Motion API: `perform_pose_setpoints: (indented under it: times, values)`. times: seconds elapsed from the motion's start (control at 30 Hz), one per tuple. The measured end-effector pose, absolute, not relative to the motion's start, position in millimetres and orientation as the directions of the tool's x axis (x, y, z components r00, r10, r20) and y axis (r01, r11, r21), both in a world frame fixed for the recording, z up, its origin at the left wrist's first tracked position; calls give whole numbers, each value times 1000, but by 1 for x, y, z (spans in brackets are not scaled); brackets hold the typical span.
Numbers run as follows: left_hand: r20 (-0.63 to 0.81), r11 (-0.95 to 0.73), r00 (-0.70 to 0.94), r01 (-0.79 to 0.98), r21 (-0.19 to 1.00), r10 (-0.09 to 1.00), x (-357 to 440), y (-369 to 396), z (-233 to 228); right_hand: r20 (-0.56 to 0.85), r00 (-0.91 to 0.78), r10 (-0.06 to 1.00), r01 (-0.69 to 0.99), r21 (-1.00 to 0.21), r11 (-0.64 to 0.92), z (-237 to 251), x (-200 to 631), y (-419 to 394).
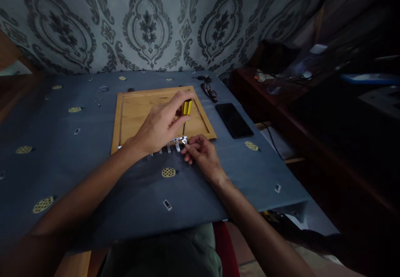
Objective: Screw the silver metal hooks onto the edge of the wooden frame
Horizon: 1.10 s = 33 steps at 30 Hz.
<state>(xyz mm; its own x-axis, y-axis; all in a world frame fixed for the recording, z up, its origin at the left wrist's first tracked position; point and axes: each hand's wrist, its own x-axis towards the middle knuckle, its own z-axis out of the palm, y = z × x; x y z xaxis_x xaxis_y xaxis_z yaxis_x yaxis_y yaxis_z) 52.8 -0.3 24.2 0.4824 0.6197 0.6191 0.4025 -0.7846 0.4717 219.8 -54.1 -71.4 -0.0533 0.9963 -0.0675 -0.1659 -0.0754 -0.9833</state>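
Screwdriver [187, 107]: yellow handle with black stripe. Wooden board [134, 110]: honey-tan, plain grain. Tablecloth [93, 172]: slate blue, scattered pale-yellow dotted rounds and small white-black marks. Phone [234, 120], 3 o'clock of the board: glossy black. Metal hook rail [170, 144], 6 o'clock edge: silvery. Wallpaper [146, 22], 12 o'clock: grey-teal damask, dark medallions.

Both forearms were bare from the elbow down to the hands, with no sleeves, watch, bracelet or rings showing on either. The left hand [162, 124] and the right hand [201, 154] wore no gloves, and the fingernails looked short and plain. At six o'clock in the view, below the arms, the lap showed a grey-green garment [165, 254], softly creased, and just beside it toward five o'clock a strip of red cloth [225, 248]; whether that red belonged to the clothing could not be told.
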Motion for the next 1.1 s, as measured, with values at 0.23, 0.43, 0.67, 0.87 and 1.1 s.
perform_pose_setpoints:
  times: [0.23,0.43,0.67,0.87,1.1]
  values:
    - [585,-785,524,425,450,619,53,0,24,-76,-53,996,-163,-983,-84,-70,220,-55]
    - [595,-784,511,415,461,620,54,-1,23,-77,-57,995,-161,-983,-86,-68,220,-54]
    - [589,-783,516,407,470,622,54,0,21,-73,-53,996,-155,-985,-80,-69,219,-54]
    - [584,-770,502,399,499,638,55,0,18,-73,-54,996,-156,-984,-81,-71,219,-54]
    - [583,-769,501,400,499,639,54,0,22,-73,-54,996,-156,-985,-80,-69,219,-55]
